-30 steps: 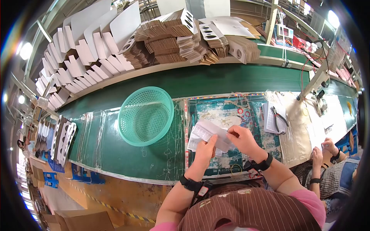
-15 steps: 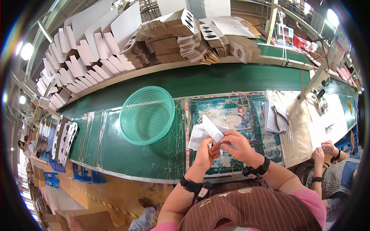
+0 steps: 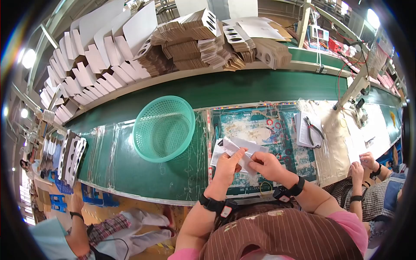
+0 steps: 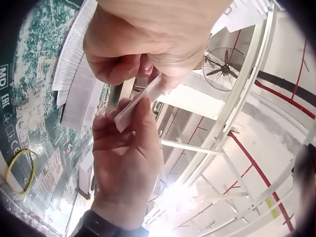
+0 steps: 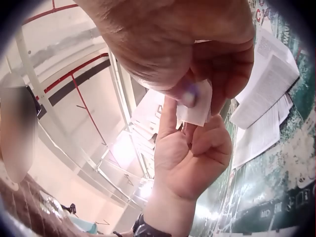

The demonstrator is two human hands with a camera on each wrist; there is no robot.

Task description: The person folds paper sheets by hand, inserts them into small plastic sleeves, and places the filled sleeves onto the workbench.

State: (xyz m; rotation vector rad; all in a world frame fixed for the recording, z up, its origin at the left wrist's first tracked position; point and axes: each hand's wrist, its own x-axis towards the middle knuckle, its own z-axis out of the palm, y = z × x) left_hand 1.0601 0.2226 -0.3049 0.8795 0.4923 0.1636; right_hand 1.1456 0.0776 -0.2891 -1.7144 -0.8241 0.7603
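Observation:
In the head view both hands meet over the printed mat (image 3: 277, 130). The left hand (image 3: 227, 167) pinches a small folded white paper (image 3: 234, 149) between thumb and fingers. The right hand (image 3: 268, 167) pinches its other end. Seen from the left wrist, the folded strip (image 4: 131, 109) spans the two hands, the left (image 4: 148, 34) above and the right (image 4: 126, 158) below. The right wrist view has the folded paper (image 5: 197, 106) under the thumb of the right hand (image 5: 182, 44). Printed sheets (image 5: 269, 89) lie on the mat beside the hands.
A turquoise basket (image 3: 164, 130) stands left of the mat. Pliers (image 3: 313, 131) rest on white sheets (image 3: 303, 138) to the right. Cardboard stacks (image 3: 186, 43) line the back shelf. Another person's hands (image 3: 363, 167) are at the right; a second person (image 3: 78, 234) is at lower left.
The paper between the hands has become smaller and folded, and its angle has changed. Both hands have shifted slightly. A person has come into view at the lower left.

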